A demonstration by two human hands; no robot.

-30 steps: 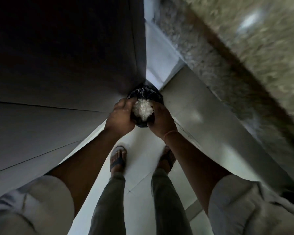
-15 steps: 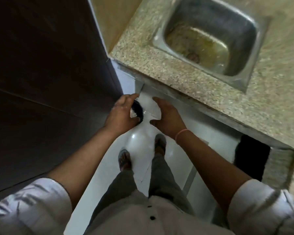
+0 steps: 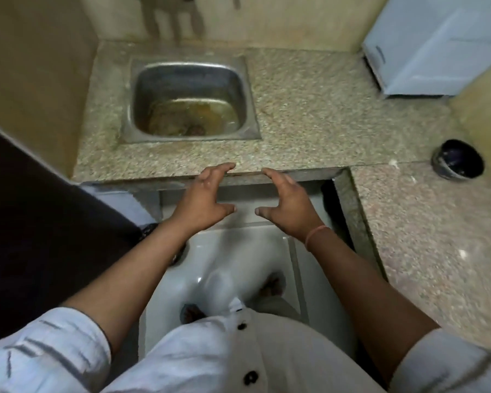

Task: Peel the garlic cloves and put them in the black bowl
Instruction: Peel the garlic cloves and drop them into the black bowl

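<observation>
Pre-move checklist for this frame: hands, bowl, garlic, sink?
1. Left hand free: ok, fingers spread, holding nothing.
2. Right hand free: ok, open and empty.
3. Black bowl upright on the counter: ok, far right, apart from both hands.
4. Garlic in view: not ok, none visible.
5. Bowl contents: cannot tell, inside too dark.
6. Sink clean: not ok, murky water in it.

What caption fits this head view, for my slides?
Open, empty left hand and right hand hover at the counter edge before a steel sink; black bowl sits far right.
</observation>
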